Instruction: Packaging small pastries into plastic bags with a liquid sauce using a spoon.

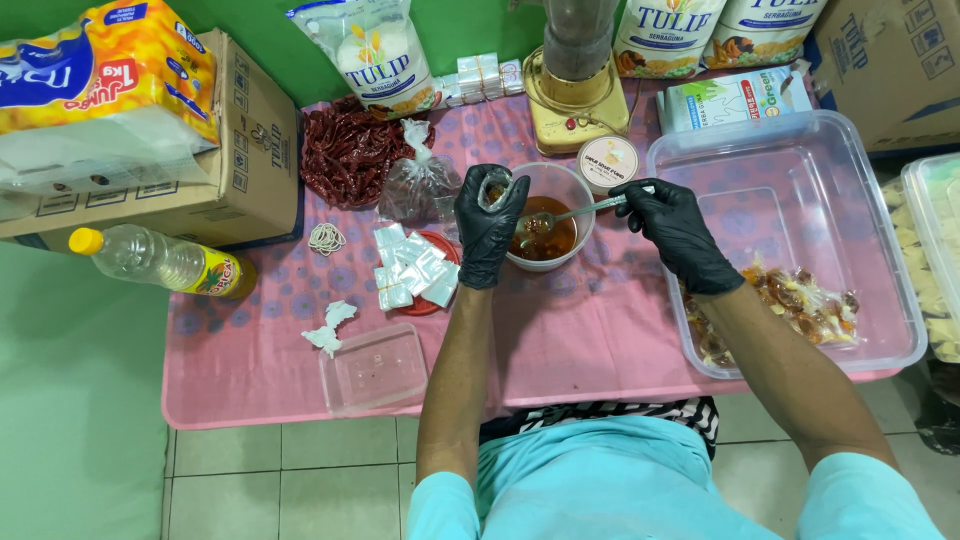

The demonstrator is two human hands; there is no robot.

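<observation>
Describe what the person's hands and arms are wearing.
Both hands wear snug black disposable gloves, left hand and right hand, ending at the wrists. The forearms are bare. Light blue short sleeves cover the upper arms. No watch or jewellery shows.

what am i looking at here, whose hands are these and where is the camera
The single picture comes from a camera worn on a person's head, looking down at their own two hands in black gloves. The left hand holds a small clear plastic bag open. The right hand holds a spoon over a bowl of reddish-brown sauce. All this sits on a pink cloth-covered table. Also there: dried red chillies, a stack of small empty bags, rubber bands, a bottle of oil, and a big clear tub with filled sauce packets.
</observation>
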